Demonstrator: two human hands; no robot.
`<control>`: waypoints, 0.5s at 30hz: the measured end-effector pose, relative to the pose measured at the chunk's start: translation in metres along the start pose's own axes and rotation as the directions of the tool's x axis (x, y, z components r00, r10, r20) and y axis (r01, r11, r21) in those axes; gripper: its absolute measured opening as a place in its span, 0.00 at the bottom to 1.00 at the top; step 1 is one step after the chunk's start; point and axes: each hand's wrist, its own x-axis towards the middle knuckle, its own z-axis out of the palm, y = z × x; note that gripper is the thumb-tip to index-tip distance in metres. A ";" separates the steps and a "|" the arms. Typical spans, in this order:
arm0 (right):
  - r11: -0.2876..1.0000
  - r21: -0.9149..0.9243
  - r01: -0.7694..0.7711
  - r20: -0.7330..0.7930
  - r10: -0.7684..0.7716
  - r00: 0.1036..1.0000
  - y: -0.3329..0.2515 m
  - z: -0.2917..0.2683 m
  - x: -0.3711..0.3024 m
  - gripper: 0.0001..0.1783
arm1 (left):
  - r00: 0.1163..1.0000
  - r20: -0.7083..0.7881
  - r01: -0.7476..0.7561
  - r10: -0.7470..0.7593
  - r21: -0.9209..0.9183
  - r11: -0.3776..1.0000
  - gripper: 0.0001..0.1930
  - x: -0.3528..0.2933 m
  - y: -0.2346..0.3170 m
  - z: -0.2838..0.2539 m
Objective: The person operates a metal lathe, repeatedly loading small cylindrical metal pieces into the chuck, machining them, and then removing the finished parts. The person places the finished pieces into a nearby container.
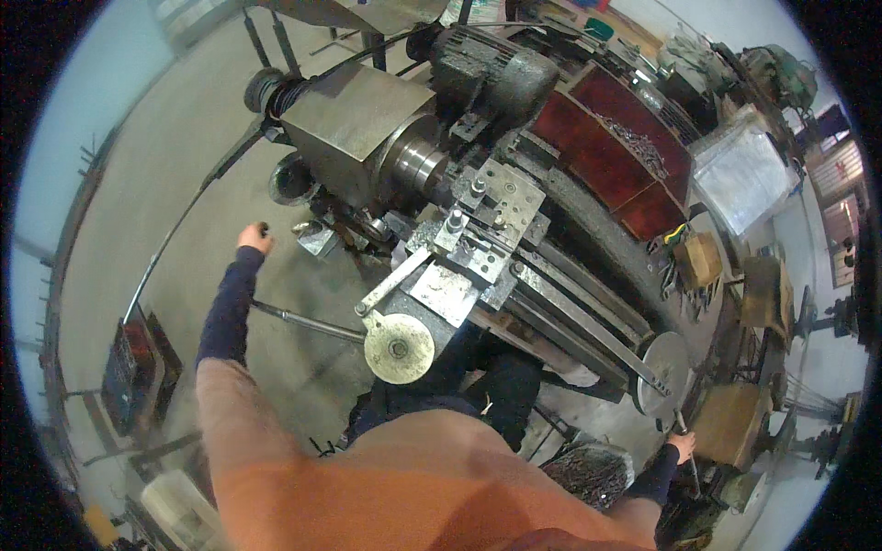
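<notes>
Stretched out to the left, my left hand (255, 239) is closed around a small dark knob-like piece (264, 229), most of it hidden in the fist. A metal lever (308, 321) runs from a round yellowish hub (399, 349) toward my left sleeve. At the lower right, my right hand (682, 447) is wrapped round a metal rod handle (682, 422), just below a round metal disc (663, 374). Between my arms stands a lathe, with its shiny chuck (420, 163) and a bolted tool post (478, 248) above a bright metal plate (445, 294).
An electric motor (496, 78) sits behind the grey headstock (358, 108). Beyond the bed lies a red tray (611, 138) with metal shavings. Hand tools and a cardboard box (700, 261) are at the right. A dark box-shaped object (133, 372) stands on the floor at left.
</notes>
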 end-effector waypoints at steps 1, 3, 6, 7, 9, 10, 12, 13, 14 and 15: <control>0.996 0.091 -0.024 0.148 0.010 0.989 -0.004 -0.001 -0.006 0.35 | 0.997 0.075 -0.009 0.002 0.089 0.996 0.20 0.000 0.023 0.002; 0.976 0.203 0.083 0.032 -0.091 0.995 -0.008 -0.003 -0.031 0.36 | 0.978 0.207 -0.074 0.022 0.246 0.966 0.22 0.017 0.034 0.035; 0.896 0.443 0.032 0.221 -0.143 0.965 -0.036 -0.048 -0.084 0.37 | 0.936 0.315 -0.279 0.155 0.397 0.875 0.19 0.048 0.011 0.102; 0.885 0.466 -0.004 0.264 -0.135 0.955 -0.030 -0.038 -0.095 0.36 | 0.954 0.273 -0.222 0.127 0.356 0.908 0.18 0.053 0.016 0.110; 0.895 0.435 -0.099 0.355 -0.070 0.932 -0.044 -0.066 -0.118 0.30 | 0.982 0.187 -0.084 0.035 0.262 0.961 0.17 0.048 0.032 0.127; 0.896 0.431 -0.106 0.371 -0.069 0.926 -0.048 -0.082 -0.122 0.28 | 0.982 0.181 0.015 -0.056 0.218 0.976 0.15 0.050 0.038 0.142; 0.898 0.423 -0.120 0.407 -0.070 0.911 -0.050 -0.104 -0.125 0.25 | 0.954 0.182 0.217 -0.240 0.137 0.967 0.13 0.059 0.048 0.174; 0.877 0.473 -0.084 0.341 -0.095 0.935 -0.049 -0.116 -0.121 0.20 | 0.964 0.188 0.185 -0.186 0.022 0.983 0.15 0.059 0.031 0.178; 0.856 0.510 -0.086 0.253 -0.054 0.966 -0.039 -0.103 -0.114 0.20 | 0.983 0.163 0.077 -0.085 0.056 0.995 0.16 0.064 0.021 0.179; 0.849 0.527 -0.027 0.164 -0.070 0.984 -0.028 -0.096 -0.102 0.21 | 0.990 0.144 -0.021 0.008 0.094 0.995 0.16 0.063 0.008 0.181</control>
